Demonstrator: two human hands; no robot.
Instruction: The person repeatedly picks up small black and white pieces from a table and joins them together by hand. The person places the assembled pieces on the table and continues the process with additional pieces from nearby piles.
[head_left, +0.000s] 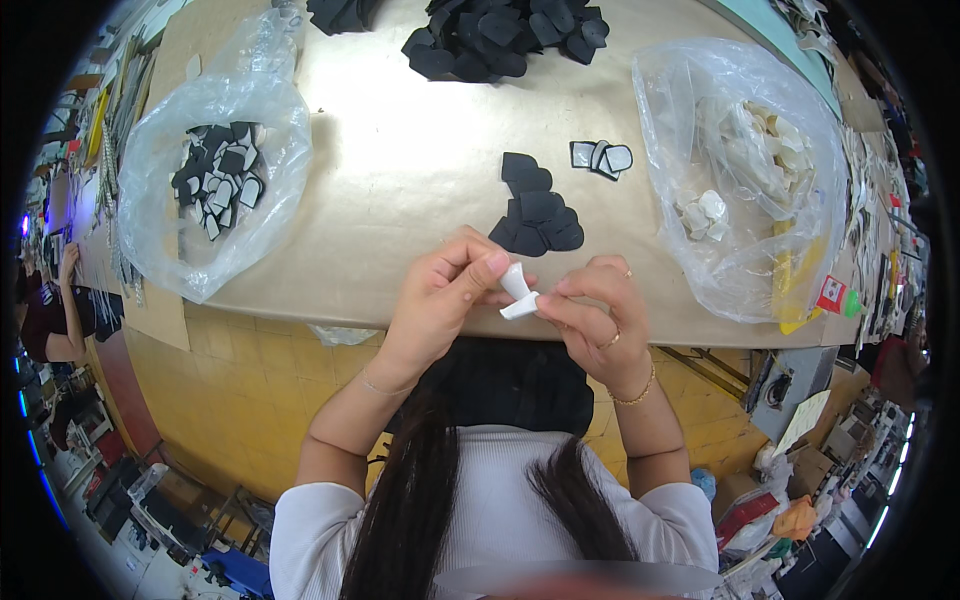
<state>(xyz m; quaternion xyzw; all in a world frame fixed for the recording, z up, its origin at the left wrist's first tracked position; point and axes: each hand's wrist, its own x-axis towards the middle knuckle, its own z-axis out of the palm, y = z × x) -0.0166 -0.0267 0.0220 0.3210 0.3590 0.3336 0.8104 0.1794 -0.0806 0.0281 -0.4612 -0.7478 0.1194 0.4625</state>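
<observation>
Just over the near table edge, my left hand (448, 287) pinches a small white piece (515, 282) between thumb and fingers. My right hand (604, 318) grips a second white part (519, 306) at its right end, thumb and forefinger together. The two white parts touch; whether they are one folded piece or two, I cannot tell. Right beyond my hands lies a loose group of flat black pieces (541, 222) with rounded ends. Farther right rest several black pieces with white faces (603, 158), overlapping each other.
At left, an open clear plastic bag (285, 215) holds black-and-white pieces (215, 180). Another clear bag (665, 110) at right contains whitish scraps (785, 140). A large black heap (500, 35) covers the far table (390, 160). A green-capped bottle (840, 298) stands by the right bag.
</observation>
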